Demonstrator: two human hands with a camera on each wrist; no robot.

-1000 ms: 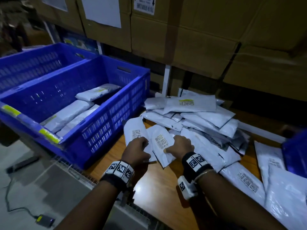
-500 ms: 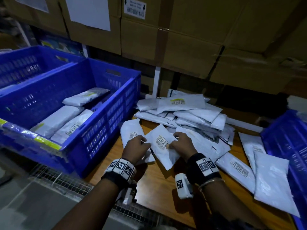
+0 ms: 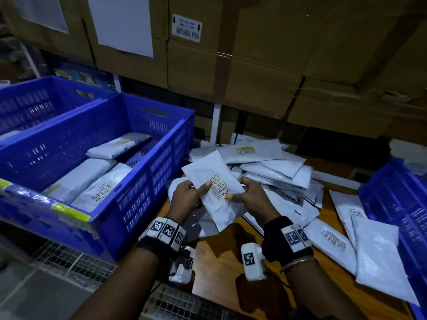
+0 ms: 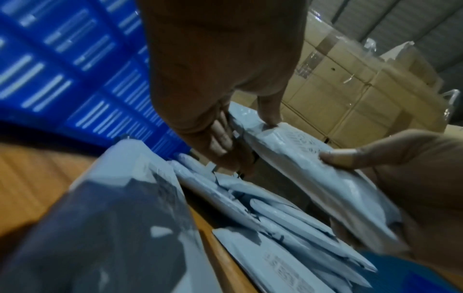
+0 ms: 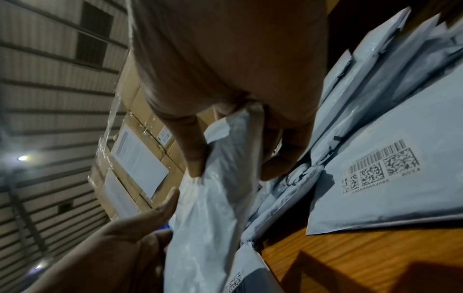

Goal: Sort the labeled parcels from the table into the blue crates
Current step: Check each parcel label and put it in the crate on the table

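item: white parcel (image 3: 213, 188), lifted above table (image 3: 221, 259), pinched by left hand (image 3: 187, 197) and right hand (image 3: 251, 199); label-reading step. next, probably: choose a blue crate (image 3: 143, 162) and drop it in.

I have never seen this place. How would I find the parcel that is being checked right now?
Start at the wooden table, between the big blue crate and the heap of white parcels. Above its near edge, the left hand and right hand hold one parcel. It alone is lifted off the table, with its barcode label facing up.
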